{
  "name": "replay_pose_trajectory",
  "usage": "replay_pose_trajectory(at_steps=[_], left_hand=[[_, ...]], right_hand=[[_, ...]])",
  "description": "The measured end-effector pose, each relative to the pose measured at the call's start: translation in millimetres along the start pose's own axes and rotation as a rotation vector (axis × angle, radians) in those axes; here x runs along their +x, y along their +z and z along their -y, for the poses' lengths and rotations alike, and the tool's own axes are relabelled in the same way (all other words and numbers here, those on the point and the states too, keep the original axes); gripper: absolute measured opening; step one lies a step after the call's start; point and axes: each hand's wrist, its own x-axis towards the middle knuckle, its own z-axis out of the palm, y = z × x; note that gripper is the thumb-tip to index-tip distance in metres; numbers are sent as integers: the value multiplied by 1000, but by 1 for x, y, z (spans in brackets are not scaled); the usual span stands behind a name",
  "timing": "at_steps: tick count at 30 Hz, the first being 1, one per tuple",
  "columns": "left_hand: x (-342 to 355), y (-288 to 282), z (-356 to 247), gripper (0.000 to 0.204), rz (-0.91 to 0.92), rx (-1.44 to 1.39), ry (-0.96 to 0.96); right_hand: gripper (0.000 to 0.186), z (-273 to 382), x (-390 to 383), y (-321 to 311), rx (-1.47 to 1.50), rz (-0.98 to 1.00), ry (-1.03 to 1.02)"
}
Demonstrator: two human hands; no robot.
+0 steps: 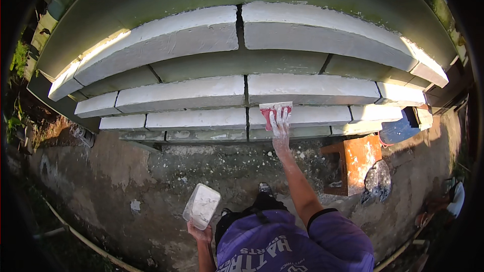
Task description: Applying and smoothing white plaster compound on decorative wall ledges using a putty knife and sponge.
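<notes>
Pressing a red scraper (275,110) against the wall (201,93), right hand (280,130).

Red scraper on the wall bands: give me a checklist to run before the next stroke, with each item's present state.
1. Right hand grips the red scraper: ok, fingers spread over its blade.
2. Scraper flat against the white band: ok, it appears pressed to the face.
3. Left hand holds the tub of white putty: ok, held by its lower end.
4. Putty left in the tub: ok, white paste shows inside.
5. Putty loaded on the scraper edge: cannot tell, the hand covers it.
6. Vertical joint beside the scraper filled: not ok, a dark gap shows.
</notes>
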Motion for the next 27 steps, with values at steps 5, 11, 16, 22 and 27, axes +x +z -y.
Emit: replay_pose_trajectory(at_steps=[5,11,16,22,27], left_hand=[[6,1,7,58,7,-3,12],[1,2,10,59,9,-4,-3],[0,3,15,62,78,17,-22],[-1,14,23,63,51,71,-41],[-1,7,26,65,31,44,-17]], right_hand=[[55,6,-67,2,142,165,-3],[52,-4,1,-59,81,-21,-79],[53,-38,29,-55,-11,-118,-43],[49,-64,-66,-10,74,174,15],[46,-50,-44,-63,102,63,12]])
